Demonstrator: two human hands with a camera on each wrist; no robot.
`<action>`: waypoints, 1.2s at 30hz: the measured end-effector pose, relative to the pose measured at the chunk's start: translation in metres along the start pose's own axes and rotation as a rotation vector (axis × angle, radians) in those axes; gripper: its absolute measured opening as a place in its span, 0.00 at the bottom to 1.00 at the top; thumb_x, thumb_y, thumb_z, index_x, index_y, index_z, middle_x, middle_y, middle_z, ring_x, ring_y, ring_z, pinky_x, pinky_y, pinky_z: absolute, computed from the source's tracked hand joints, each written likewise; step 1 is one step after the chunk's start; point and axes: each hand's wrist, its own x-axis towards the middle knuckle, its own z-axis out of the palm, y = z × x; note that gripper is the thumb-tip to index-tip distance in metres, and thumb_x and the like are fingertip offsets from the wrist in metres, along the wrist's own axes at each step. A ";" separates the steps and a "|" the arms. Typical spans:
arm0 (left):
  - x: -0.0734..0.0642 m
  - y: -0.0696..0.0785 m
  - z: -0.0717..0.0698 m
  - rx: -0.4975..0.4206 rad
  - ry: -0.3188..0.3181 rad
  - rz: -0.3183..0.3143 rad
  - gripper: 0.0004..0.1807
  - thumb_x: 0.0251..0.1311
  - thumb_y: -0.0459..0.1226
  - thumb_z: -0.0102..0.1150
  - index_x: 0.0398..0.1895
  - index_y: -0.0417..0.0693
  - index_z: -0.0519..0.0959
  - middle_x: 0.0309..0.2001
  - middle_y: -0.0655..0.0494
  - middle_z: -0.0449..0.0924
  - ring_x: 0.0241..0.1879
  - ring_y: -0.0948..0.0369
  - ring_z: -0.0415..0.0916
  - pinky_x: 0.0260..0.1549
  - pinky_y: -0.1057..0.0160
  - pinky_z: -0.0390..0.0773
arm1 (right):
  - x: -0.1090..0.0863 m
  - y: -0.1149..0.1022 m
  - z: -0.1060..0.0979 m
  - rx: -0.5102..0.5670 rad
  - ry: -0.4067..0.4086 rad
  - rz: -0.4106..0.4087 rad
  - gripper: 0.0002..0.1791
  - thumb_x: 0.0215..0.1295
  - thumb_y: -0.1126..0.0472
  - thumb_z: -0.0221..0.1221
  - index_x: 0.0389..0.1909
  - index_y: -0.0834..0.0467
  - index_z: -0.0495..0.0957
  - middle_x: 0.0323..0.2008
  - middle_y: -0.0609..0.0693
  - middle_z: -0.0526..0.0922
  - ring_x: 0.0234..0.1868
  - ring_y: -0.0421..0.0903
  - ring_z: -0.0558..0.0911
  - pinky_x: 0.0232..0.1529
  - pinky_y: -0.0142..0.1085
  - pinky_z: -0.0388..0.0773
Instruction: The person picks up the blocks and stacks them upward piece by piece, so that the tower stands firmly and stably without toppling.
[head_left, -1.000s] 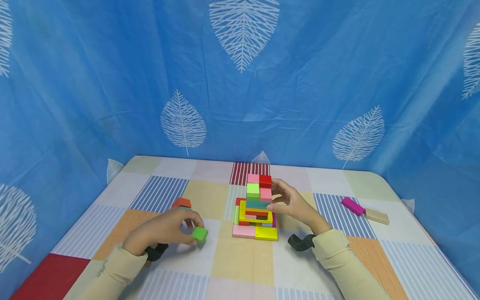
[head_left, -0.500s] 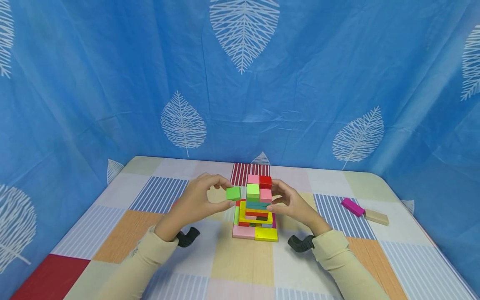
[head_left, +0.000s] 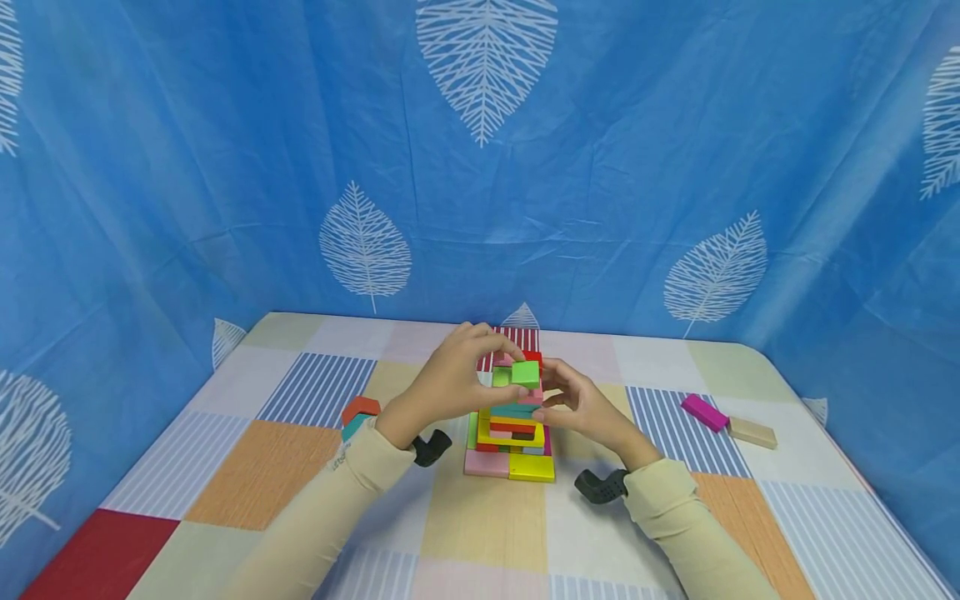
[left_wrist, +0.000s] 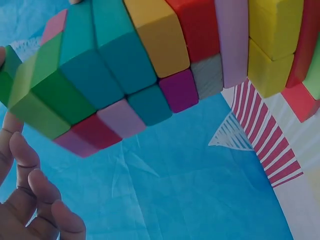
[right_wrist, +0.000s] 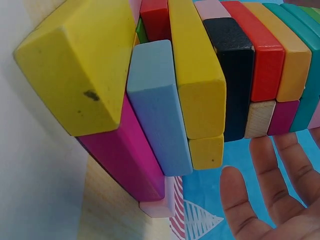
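A tower of colourful wooden blocks stands mid-table on a wider base of flat blocks. My left hand pinches a small green block between thumb and fingers, in front of the tower's upper part. At the left edge of the left wrist view, that green block lies close against the tower; whether they touch is unclear. My right hand rests at the tower's right side, thumb near the teal and orange layers. In the right wrist view, its loosely extended fingers lie along the tower.
Left of the tower, an orange-red block and a teal block are partly behind my left forearm. A magenta block and a plain wood block lie at the right. Blue cloth hangs behind the table.
My left hand has carried the green block up and right, from the table's left side to the tower's upper front. My right hand stays at the tower.
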 end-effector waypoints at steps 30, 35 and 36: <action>-0.009 -0.036 -0.008 -0.292 -0.115 -0.138 0.43 0.60 0.42 0.79 0.78 0.44 0.73 0.76 0.44 0.72 0.76 0.42 0.63 0.70 0.30 0.68 | 0.001 -0.015 0.001 0.000 0.076 0.017 0.41 0.73 0.61 0.65 0.81 0.69 0.59 0.70 0.68 0.73 0.63 0.55 0.76 0.61 0.36 0.78; -0.011 -0.040 -0.006 -0.311 -0.136 -0.159 0.39 0.63 0.42 0.77 0.76 0.42 0.75 0.71 0.43 0.77 0.71 0.43 0.71 0.69 0.32 0.71 | 0.001 -0.020 0.006 -0.016 0.125 0.007 0.38 0.73 0.63 0.65 0.78 0.69 0.63 0.66 0.67 0.75 0.60 0.50 0.77 0.61 0.35 0.78; -0.011 -0.040 -0.006 -0.311 -0.135 -0.163 0.38 0.63 0.42 0.77 0.76 0.42 0.76 0.70 0.43 0.78 0.70 0.44 0.72 0.69 0.33 0.71 | 0.002 -0.021 0.007 -0.020 0.131 0.010 0.37 0.73 0.63 0.66 0.78 0.69 0.64 0.65 0.67 0.76 0.60 0.49 0.77 0.60 0.35 0.78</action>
